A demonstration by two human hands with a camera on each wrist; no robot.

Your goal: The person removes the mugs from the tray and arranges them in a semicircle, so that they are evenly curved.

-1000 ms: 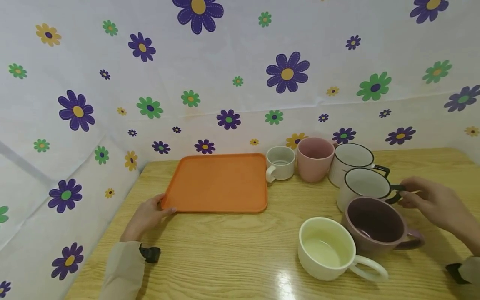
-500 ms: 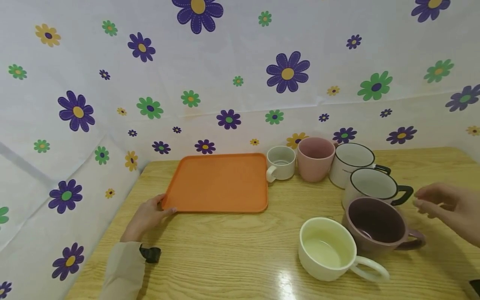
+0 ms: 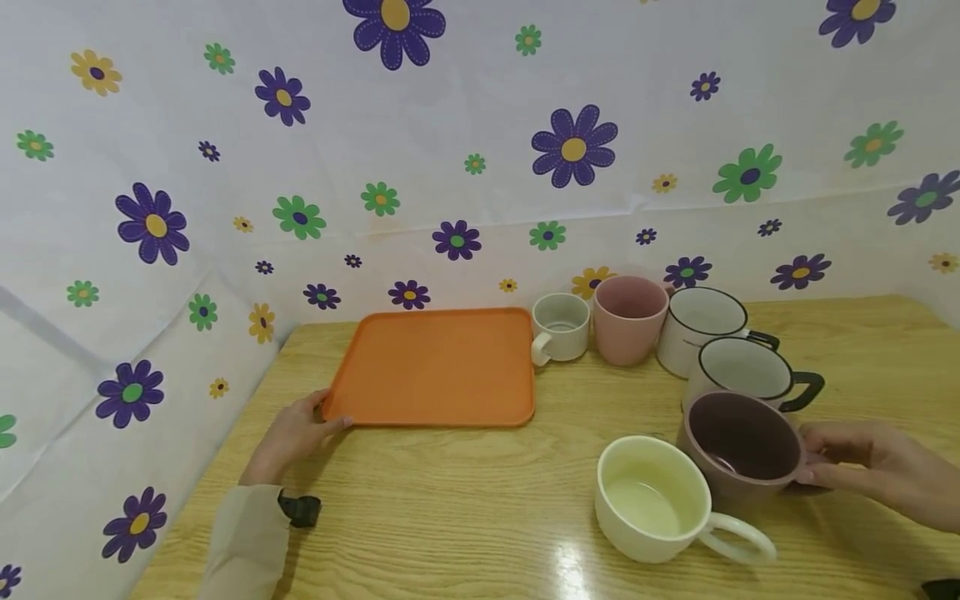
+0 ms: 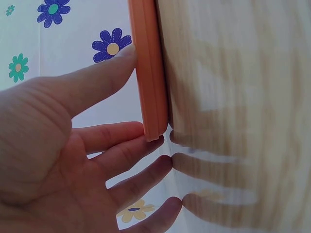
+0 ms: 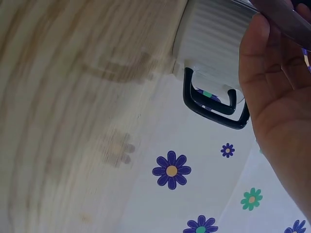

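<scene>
My right hand (image 3: 877, 467) pinches the handle of a plum-coloured mug (image 3: 738, 446) at the front right; its fingers largely cover the handle. In the right wrist view, part of that mug (image 5: 286, 22) shows by the thumb. On the left, my left hand (image 3: 296, 433) holds the near left corner of an orange tray (image 3: 438, 367). Seen from the left wrist, the thumb lies on one side of the tray (image 4: 151, 87) and fingertips touch its corner. A pale yellow mug (image 3: 645, 508) stands close in front of the plum one, handle pointing right.
Behind the plum mug are two white mugs with black rims, a nearer one (image 3: 742, 367) and a farther one (image 3: 690, 333). A pink mug (image 3: 628, 325) and a small pale cup (image 3: 562, 329) continue the row to the tray's right edge. Flowered cloth (image 3: 480, 192) hangs behind the wooden table (image 3: 420, 517).
My right hand let go of the nearer black-rimmed mug, which shifted slightly right, then came forward and took the plum mug's handle. The plum mug moved slightly left. My left hand stayed put.
</scene>
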